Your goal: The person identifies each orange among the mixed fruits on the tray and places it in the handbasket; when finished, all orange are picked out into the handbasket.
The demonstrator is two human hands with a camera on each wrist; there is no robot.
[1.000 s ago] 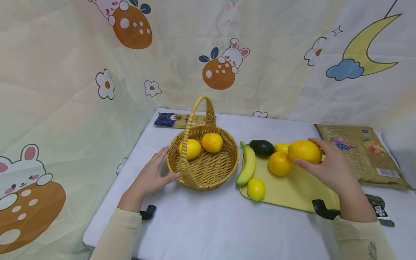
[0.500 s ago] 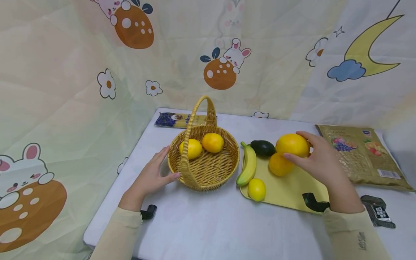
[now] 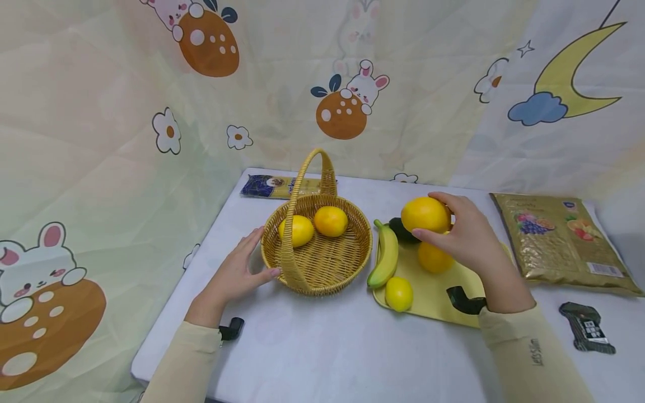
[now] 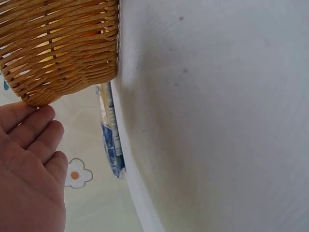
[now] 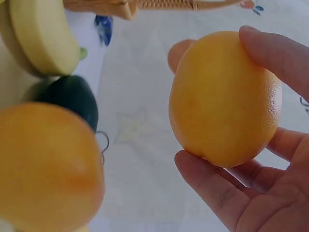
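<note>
My right hand [image 3: 466,232] holds an oval yellow-orange fruit [image 3: 425,215] between thumb and fingers, raised over the yellow tray [image 3: 453,291]. The right wrist view shows the smooth, shiny fruit [image 5: 224,99] pinched from both sides. An orange [image 3: 434,258] sits on the tray just below. My left hand [image 3: 229,282] rests against the left side of a wicker basket [image 3: 327,274], thumb near its front. In the left wrist view, lightly bent fingertips touch the basket's rim [image 4: 41,96]. Two yellow-orange fruits [image 3: 330,221] lie inside, one partly behind the handle.
A banana [image 3: 385,254], a small yellow fruit [image 3: 399,294] and a partly hidden dark green fruit [image 3: 401,229] lie at the tray's left side. Behind the basket is a flat packet [image 3: 267,186]. A large gold bag [image 3: 559,240] and a small black packet [image 3: 587,327] lie at right.
My right hand has carried the oval fruit leftward and slightly upward, from the tray's right part to above the orange. My left hand and the basket have stayed in place.
</note>
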